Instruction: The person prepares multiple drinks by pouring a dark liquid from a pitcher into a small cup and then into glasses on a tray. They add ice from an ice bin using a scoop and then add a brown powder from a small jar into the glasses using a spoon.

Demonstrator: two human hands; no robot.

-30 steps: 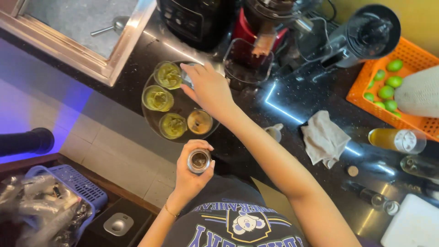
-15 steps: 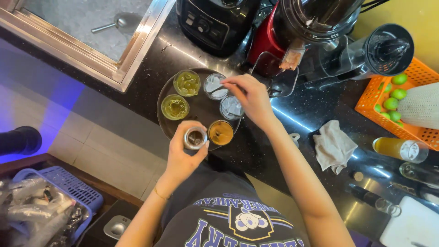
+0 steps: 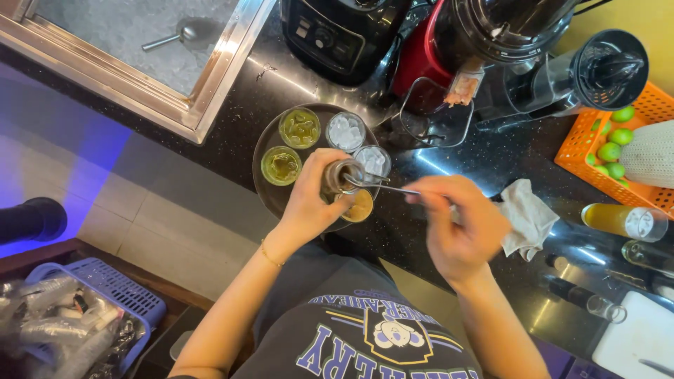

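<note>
Glasses [image 3: 345, 130] crowd the tray [image 3: 265, 144] – blenders [image 3: 344, 35] wall the back

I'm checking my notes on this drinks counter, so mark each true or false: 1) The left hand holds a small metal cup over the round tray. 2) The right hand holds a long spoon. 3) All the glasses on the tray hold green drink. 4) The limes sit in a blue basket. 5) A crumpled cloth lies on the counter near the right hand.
1) True: the left hand has its grip around the small metal cup above the round tray.
2) True: the right hand holds a long spoon reaching to the cup.
3) False: two glasses are green, two hold ice.
4) False: the limes are in an orange basket.
5) True: the cloth lies beside it.
</note>
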